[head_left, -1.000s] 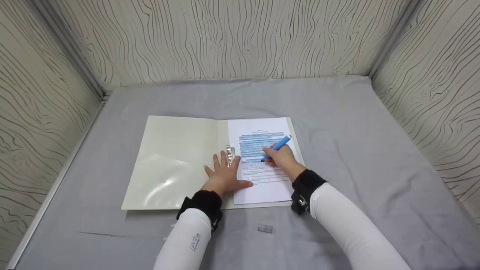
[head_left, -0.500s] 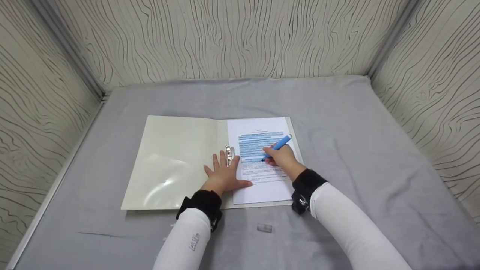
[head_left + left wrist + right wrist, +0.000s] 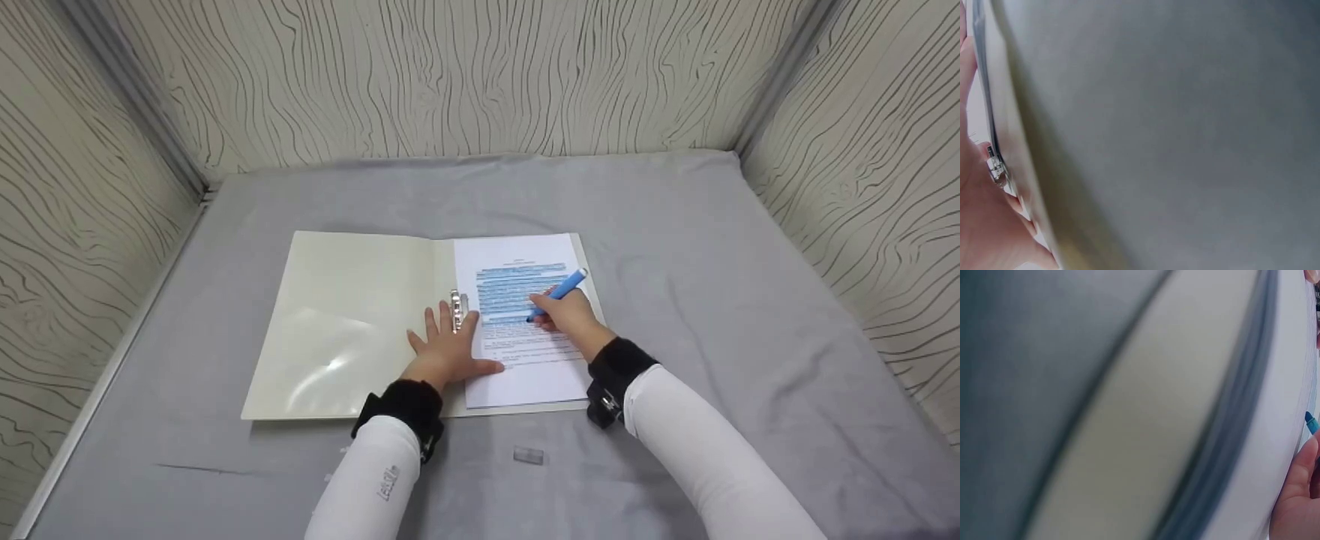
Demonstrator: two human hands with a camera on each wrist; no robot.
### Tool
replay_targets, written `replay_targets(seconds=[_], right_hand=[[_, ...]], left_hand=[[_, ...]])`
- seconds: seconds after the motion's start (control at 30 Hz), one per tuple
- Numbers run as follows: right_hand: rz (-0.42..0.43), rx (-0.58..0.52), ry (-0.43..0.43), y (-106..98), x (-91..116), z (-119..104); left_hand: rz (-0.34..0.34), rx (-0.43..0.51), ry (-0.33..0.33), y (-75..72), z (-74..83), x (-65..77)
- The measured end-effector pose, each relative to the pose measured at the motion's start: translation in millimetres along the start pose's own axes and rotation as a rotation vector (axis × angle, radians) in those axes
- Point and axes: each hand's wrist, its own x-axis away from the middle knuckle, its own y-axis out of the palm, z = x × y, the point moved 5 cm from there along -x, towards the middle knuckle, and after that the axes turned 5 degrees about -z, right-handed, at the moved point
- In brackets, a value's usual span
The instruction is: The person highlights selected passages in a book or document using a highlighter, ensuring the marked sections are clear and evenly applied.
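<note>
A cream ring-binder folder (image 3: 337, 292) lies spread open, with a stack of printed paper (image 3: 525, 390) on its right side. Blue highlighting covers the upper lines of text. My right hand (image 3: 571, 313) pinches a blue highlighter (image 3: 570, 281), its dark tip down at the page near the lowest blue line; the right wrist view shows the tip end of the highlighter (image 3: 1312, 423) beyond the thumb. Fingers spread, my left hand (image 3: 448, 354) rests across the folder's spine beside the metal ring clip (image 3: 455, 301), its thumb on the paper's left edge.
A small clear grey cap (image 3: 529, 455) lies on the grey cloth (image 3: 675, 225) in front of the folder. Patterned panels (image 3: 480, 75) enclose the table at the back and both sides. The folder's near edge fills much of both wrist views.
The highlighter tip and my right hand have slid slightly to the right along the line of text. My left hand stays in place on the folder.
</note>
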Motion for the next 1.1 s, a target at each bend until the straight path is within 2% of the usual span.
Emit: replay_targets(seconds=[0.87, 1.1], right_hand=[[0.004, 0.012, -0.003, -6.9, -0.5, 3.9], [0.013, -0.033, -0.022, -9.1, -0.8, 3.3]], left_hand=[[0.004, 0.006, 0.002, 0.6, -0.5, -1.6], [0.005, -0.001, 0.003, 0.7, -0.6, -1.5]])
